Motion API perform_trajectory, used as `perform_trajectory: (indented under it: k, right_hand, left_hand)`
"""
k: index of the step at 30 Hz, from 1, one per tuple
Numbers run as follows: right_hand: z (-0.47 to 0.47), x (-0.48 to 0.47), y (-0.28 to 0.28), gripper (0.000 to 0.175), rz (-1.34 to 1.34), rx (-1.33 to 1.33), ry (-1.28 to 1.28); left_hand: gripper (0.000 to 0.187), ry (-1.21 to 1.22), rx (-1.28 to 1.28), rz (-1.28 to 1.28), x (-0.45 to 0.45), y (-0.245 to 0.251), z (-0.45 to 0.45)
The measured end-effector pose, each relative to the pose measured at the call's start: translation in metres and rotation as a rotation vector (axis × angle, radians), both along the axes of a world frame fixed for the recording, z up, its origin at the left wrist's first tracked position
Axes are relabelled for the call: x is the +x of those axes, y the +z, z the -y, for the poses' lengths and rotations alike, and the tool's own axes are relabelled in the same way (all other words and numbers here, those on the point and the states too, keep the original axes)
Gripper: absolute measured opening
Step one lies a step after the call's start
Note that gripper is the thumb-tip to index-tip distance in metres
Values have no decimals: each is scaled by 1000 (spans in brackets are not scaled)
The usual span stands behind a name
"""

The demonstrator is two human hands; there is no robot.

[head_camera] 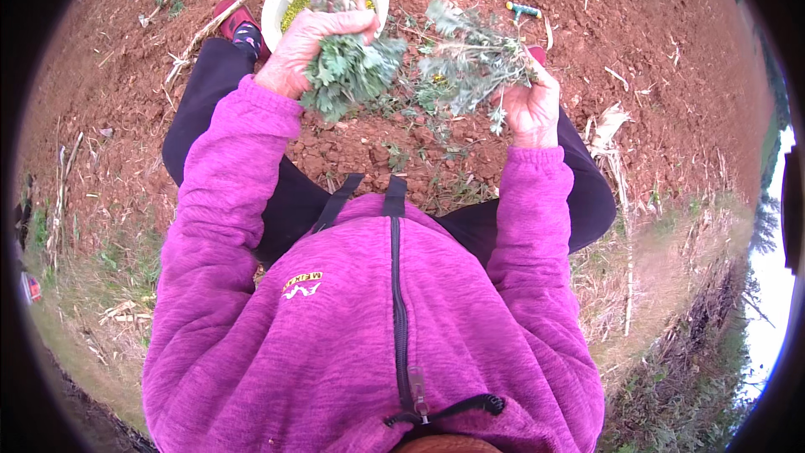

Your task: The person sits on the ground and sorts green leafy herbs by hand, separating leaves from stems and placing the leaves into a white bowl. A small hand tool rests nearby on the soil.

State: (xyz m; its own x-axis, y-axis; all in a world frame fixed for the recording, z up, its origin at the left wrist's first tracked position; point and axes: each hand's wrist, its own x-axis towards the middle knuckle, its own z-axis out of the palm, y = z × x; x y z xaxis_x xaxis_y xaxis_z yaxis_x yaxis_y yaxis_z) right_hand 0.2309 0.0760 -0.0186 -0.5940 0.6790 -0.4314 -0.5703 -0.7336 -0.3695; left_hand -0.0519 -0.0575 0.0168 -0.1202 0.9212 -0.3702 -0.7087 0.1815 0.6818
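Observation:
My left hand (pixel 308 50) grips a bunch of green leafy sprigs (pixel 352 69), stems pointing up and leaves hanging down. That hand is in front of a round white bucket (pixel 273 16) and hides part of its mouth. Small yellow-green flower heads or plant bits (pixel 293 12) show inside the bucket. To the right, my right hand (pixel 531 107) holds a looser, slightly blurred clump of greyish-green sprigs (pixel 478 56) by one end. Its tips spread to the left, towards the other bunch. Loose leaves (pixel 431 95) are scattered on the soil between my legs.
A small tool with a green and yellow handle (pixel 524 11) lies on the reddish soil (pixel 629 25) beyond my right hand. Dry stalks (pixel 204 31) rest by my left leg, and a dry corn husk (pixel 607 129) is by my right knee. Dry grass (pixel 660 233) borders the soil.

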Motion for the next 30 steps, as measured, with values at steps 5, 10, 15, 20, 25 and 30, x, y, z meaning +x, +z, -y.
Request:
perform_trajectory:
  k: [5,10,15,20,25,30]
  right_hand:
    - [18,-20,-3,15,119,160,100]
    - [26,-33,-8,9,226,232,343]
    - [32,-36,-13,10,346,255,439]
    - [35,-37,-12,14,302,279,480]
    - [35,-37,-13,19,197,235,462]
    - [29,-34,-17,20,-33,103,382]
  left_hand:
    - [28,106,122,-779,-16,14,-7]
    - [35,-105,31,-874,0,6,-21]
    - [28,-306,175,-709,16,5,-19]
    - [31,-422,103,-595,43,-10,-20]
    - [27,-434,80,-711,47,-22,-17]
    - [25,-362,4,-596,40,-24,-14]
